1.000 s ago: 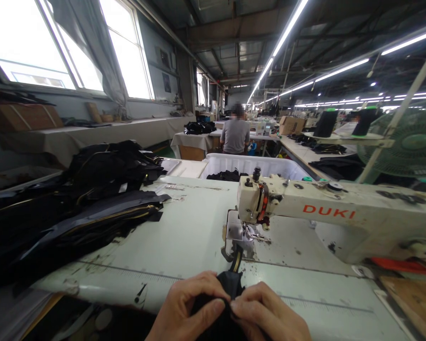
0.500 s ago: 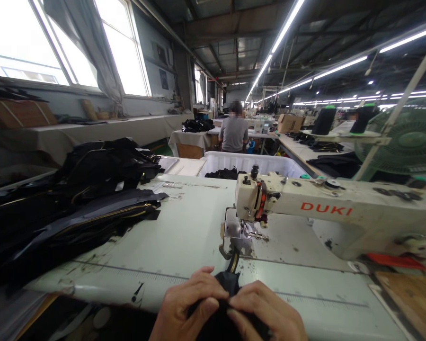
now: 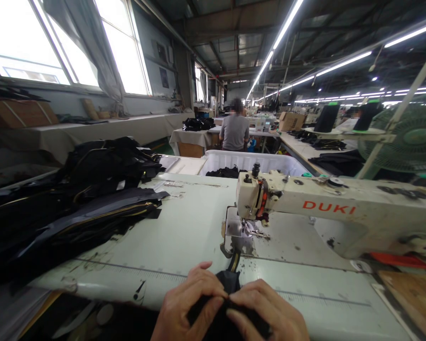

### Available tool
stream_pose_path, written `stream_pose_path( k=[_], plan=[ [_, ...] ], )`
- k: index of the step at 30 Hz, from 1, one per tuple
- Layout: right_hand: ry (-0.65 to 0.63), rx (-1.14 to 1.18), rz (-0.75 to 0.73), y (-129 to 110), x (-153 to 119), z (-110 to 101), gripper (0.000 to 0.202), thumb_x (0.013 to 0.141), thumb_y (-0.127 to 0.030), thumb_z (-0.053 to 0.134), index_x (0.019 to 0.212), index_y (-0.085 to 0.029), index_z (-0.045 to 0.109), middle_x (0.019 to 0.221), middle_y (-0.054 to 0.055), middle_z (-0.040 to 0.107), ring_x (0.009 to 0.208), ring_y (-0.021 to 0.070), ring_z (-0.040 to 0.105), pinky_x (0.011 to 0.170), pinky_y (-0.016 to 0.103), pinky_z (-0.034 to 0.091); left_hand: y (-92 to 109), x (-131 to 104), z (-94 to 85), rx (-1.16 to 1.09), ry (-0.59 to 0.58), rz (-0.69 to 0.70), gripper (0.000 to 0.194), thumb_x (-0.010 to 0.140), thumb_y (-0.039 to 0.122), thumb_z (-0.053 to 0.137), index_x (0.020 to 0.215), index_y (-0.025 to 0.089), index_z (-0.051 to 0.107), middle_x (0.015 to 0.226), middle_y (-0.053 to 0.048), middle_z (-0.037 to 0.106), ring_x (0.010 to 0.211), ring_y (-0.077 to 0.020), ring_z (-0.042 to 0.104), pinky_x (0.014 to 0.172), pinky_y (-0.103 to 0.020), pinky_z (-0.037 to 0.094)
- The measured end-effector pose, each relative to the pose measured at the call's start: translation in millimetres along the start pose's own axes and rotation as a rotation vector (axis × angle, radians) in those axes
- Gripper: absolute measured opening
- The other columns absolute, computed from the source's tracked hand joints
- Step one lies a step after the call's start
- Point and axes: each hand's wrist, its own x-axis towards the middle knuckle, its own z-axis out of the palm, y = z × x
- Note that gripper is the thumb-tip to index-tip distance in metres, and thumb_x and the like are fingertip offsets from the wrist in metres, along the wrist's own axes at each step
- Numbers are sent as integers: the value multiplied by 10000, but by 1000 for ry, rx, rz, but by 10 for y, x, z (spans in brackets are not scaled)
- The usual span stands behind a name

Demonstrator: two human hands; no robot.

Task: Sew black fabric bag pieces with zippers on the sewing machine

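Both my hands pinch a black fabric piece with a zipper (image 3: 229, 281) at the front edge of the sewing table (image 3: 184, 227). My left hand (image 3: 190, 303) grips it from the left, thumb and fingers closed on the cloth. From the right, my right hand (image 3: 268, 310) pinches the same cloth, its fingertips close to the left ones. A strip with gold zipper teeth sticks out beyond my fingers toward the sewing machine (image 3: 326, 199). The needle area lies beyond the strip's end, apart from it. The cloth's lower part hangs below my hands, partly hidden by them.
Black zippered pieces (image 3: 102, 189) lie heaped on the table's left. A white bin (image 3: 259, 161) holding dark cloth stands behind the table. A person in grey (image 3: 235, 132) sits farther back. A fan (image 3: 408, 137) and thread cones (image 3: 327, 117) are at right.
My hands keep their pinch on the zippered fabric, with only a slight shift of the fingers. The camera view has moved a little.
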Motion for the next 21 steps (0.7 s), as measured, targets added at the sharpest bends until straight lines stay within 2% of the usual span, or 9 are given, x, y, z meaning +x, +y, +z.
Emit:
stream_pose_path(
  k=[3,6,9,11,13,16,18,20,21],
  plan=[
    [-32,-37,81,62,-7,3,377,703,-159,804,1021,-229,615,959,27,696,860,191,687,751,219,561,-16,-11,23,37,24,-30,124,947,145,509,892,216,595,816,36,666,792,-109,663,1119,-329,352],
    [-45,-4,68,111,-32,43,248,761,-129,741,939,-235,606,991,16,703,886,172,683,780,208,546,-18,-12,23,46,15,-165,170,978,217,457,891,235,603,833,36,684,888,-130,667,1069,-277,392],
    [-40,35,46,125,-52,70,166,824,-90,639,857,-230,557,964,-1,698,859,142,673,759,188,526,-1,-21,22,36,19,-302,208,981,304,445,883,243,618,855,14,696,907,-165,662,844,-213,500],
    [-33,45,56,129,-55,70,180,813,-78,624,817,-230,527,964,-9,692,863,139,667,754,187,519,9,-22,18,21,10,-362,240,978,358,439,875,233,616,806,2,678,770,-167,649,695,-209,504],
    [-46,42,64,139,-31,72,186,794,-83,646,791,-226,528,1042,6,696,936,157,665,797,198,517,6,11,-14,8,-11,-403,283,976,403,428,857,217,604,751,-2,646,683,-164,613,633,-218,485],
    [-119,74,77,150,94,131,116,805,-156,693,874,-198,610,1259,87,643,1179,248,584,997,305,455,-56,192,-176,28,-81,-427,332,968,450,424,818,197,578,716,1,616,665,-161,580,608,-221,467],
    [-191,176,181,149,244,246,107,855,-200,654,957,-169,643,1264,131,634,1219,282,549,1048,381,405,-146,418,-366,128,-202,-396,339,978,442,391,845,186,568,726,3,627,662,-158,581,597,-223,463],
    [-273,373,363,155,422,432,79,894,-233,596,872,-180,650,1008,85,712,1020,249,641,946,361,462,-265,699,-580,374,-403,-248,342,1007,375,308,873,183,558,735,6,644,660,-154,600,580,-220,451],
    [-203,547,485,165,511,548,114,865,-285,643,802,-189,640,888,54,708,961,243,644,915,347,468,-328,843,-676,429,-438,-200,315,999,355,339,858,187,565,743,5,648,679,-162,603,607,-232,447]
  ],
)
